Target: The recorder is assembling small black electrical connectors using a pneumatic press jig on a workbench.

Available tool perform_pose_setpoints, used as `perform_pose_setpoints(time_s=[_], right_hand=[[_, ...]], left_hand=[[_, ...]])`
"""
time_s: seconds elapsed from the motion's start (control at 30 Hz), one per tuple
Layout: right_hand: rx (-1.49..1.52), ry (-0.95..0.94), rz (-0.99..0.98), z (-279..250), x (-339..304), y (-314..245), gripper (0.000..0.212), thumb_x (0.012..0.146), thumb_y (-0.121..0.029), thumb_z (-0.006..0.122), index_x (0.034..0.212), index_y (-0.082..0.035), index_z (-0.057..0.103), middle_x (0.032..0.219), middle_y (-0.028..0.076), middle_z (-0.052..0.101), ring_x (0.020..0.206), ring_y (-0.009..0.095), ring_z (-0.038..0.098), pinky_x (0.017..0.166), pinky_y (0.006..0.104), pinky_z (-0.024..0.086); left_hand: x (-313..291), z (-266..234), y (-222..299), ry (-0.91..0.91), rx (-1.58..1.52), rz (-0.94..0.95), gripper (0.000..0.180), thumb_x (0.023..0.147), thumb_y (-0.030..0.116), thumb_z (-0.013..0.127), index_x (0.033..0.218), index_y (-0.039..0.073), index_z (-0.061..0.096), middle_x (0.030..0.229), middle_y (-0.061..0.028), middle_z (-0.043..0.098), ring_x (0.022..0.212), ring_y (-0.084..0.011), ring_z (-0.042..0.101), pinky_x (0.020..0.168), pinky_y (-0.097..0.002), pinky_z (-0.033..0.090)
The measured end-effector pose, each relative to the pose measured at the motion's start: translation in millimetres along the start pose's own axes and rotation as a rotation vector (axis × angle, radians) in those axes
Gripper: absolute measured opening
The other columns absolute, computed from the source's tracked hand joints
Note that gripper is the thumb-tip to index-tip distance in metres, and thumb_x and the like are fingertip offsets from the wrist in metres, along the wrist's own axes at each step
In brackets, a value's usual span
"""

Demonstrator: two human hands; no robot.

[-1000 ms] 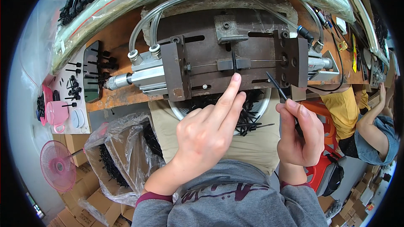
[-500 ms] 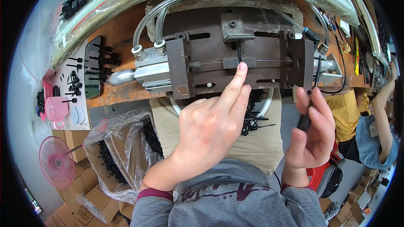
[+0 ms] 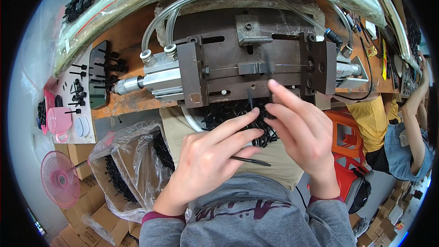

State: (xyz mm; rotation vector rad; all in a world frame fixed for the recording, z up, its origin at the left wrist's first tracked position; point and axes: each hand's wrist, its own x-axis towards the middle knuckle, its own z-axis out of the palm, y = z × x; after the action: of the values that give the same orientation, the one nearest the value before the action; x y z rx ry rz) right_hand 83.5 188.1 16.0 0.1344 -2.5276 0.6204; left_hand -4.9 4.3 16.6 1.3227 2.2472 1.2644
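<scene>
My left hand point(image 3: 212, 160) is closed in front of the clamping fixture point(image 3: 192, 71), pinching a thin black rod point(image 3: 250, 97) blurred by motion. Another black stemmed part point(image 3: 251, 160) sticks out beneath that hand's fingers; whether it is gripped there I cannot tell. To its right, my right hand point(image 3: 304, 132) pinches a slim black stemmed part point(image 3: 268, 66), also smeared, which points up toward the fixture's two small jaw blocks point(image 3: 255, 68). Above the jaws is a metal stop block point(image 3: 249, 29). Black stemmed parts point(image 3: 224, 114) lie heaped over my lap, partly hidden by my hands.
Air cylinders point(image 3: 162, 80) with clear hoses point(image 3: 157, 20) flank the fixture. At left are a phone point(image 3: 98, 71) with black parts on it, a pink cup point(image 3: 59, 120), a pink fan point(image 3: 60, 178) and a plastic-lined box point(image 3: 128, 169). A co-worker's arm point(image 3: 414, 110) shows at right.
My left fingertip has left the jaw blocks and the hand has drawn back toward me. The black rod has come out of the jaws. My right hand has moved left with its part, up to the fixture.
</scene>
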Motion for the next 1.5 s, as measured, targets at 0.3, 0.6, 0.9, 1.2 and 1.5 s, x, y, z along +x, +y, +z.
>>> perform_pose_setpoints(time_s=[0.3,0.6,0.9,1.2,1.5], right_hand=[[-0.286,-0.119,-0.079,12,19,-6,0.021,0.072,-0.008,0.063,0.091,0.0,0.064,0.121,0.02,0.065,0.056,0.009,0.057,0.055,0.0242,0.044],[-0.289,-0.162,-0.017,7,21,-13,0.021,0.072,-0.007,0.066,0.092,-0.002,0.065,0.121,0.016,0.066,0.052,0.01,0.055,0.051,0.0246,0.043],[0.893,-0.051,0.645,-4,24,-32,0.02,0.088,-0.004,0.068,0.106,0.002,0.068,0.084,0.005,0.069,0.065,0.003,0.06,0.056,0.0176,0.046],[1.165,0.189,0.611,11,33,-34,0.009,0.092,-0.001,0.063,0.096,0.005,0.068,0.089,0.01,0.069,0.064,0.005,0.06,0.053,0.0173,0.045],[1.118,0.151,0.289,27,27,-45,0.02,0.077,0.003,0.075,0.097,0.001,0.073,0.102,0.011,0.059,0.093,0.018,0.059,0.079,0.0271,0.05]], left_hand=[[-13,-14,9,-0.008,-0.775,-0.439,0.055,0.086,0.012,0.063,0.136,-0.006,0.045,0.102,-0.0053,0.053,0.075,-0.0098,0.044,0.069,-0.0225,0.04],[-15,-11,9,0.041,-1.216,-0.48,0.04,0.1,0.015,0.047,0.134,-0.006,0.044,0.094,-0.0058,0.051,0.08,-0.0138,0.053,0.072,-0.0278,0.047],[-21,-12,10,-0.019,-1.219,-0.425,0.026,0.104,0.015,0.045,0.113,-0.006,0.056,0.096,-0.0201,0.069,0.082,-0.022,0.069,0.075,-0.0307,0.056],[-29,-8,19,-0.018,-1.024,-0.366,0.024,0.102,0.01,0.047,0.109,-0.01,0.058,0.094,-0.0215,0.069,0.08,-0.023,0.07,0.071,-0.0315,0.057],[-22,-38,15,0.197,-0.749,-0.22,0.023,0.093,0.011,0.065,0.113,-0.001,0.062,0.101,-0.0095,0.064,0.076,-0.0089,0.054,0.067,-0.0239,0.043]])
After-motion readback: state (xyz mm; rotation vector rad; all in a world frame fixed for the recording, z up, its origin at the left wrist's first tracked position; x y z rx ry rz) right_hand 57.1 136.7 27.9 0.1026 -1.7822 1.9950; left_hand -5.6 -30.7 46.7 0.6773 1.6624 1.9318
